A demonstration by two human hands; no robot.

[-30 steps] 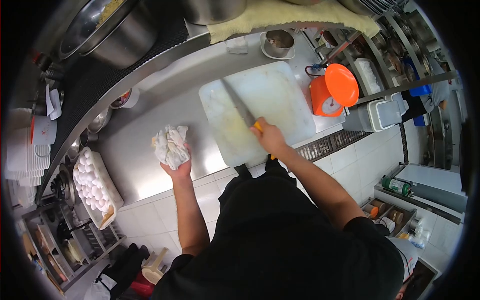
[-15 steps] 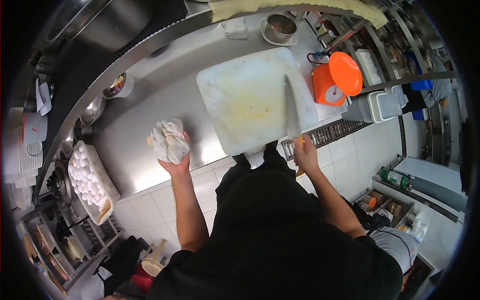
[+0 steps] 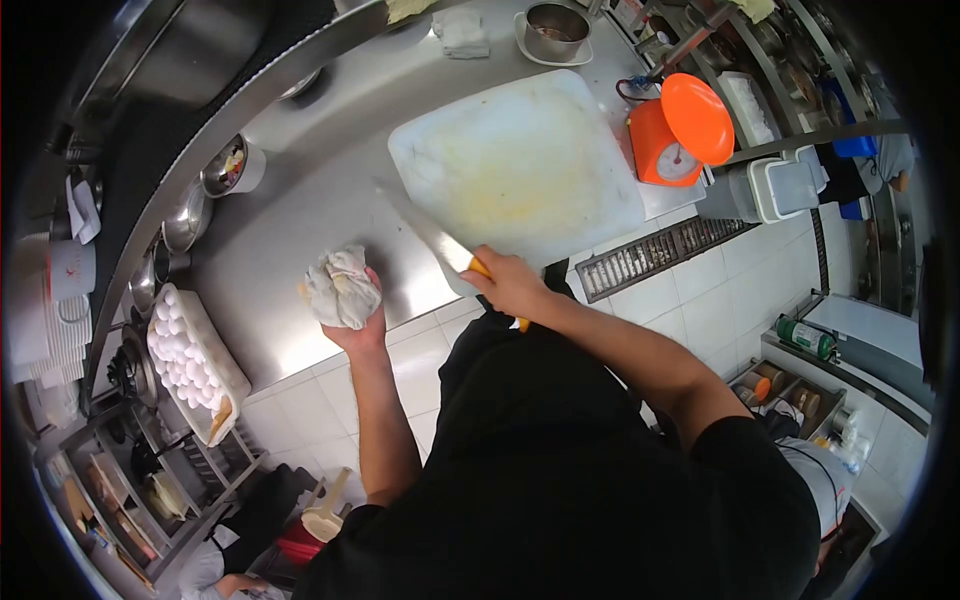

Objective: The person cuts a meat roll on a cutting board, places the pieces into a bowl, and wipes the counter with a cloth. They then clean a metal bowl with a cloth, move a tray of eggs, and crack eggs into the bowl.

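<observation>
In my right hand (image 3: 513,283) is a large knife (image 3: 432,232) with a yellow handle. Its blade points up and left, across the lower left side of the white cutting board (image 3: 510,160), whose surface carries yellowish stains. My left hand (image 3: 364,325) is wrapped round a crumpled whitish cloth (image 3: 340,287), held over the front of the steel counter (image 3: 290,240). Most of the left fingers are hidden by the cloth. Knife tip and cloth are apart.
An orange scale (image 3: 668,150) stands right of the board. Behind it are a steel pot (image 3: 556,35) and a folded cloth (image 3: 461,33). A tray of eggs (image 3: 238,385) and a bowl (image 3: 236,168) are at left. Co-workers' bodies (image 3: 815,480) show at both lower sides.
My right hand has swung the knife leftward, from the right part of the board to its lower left side. The left hand keeps its hold on the cloth. The view has shifted slightly.
</observation>
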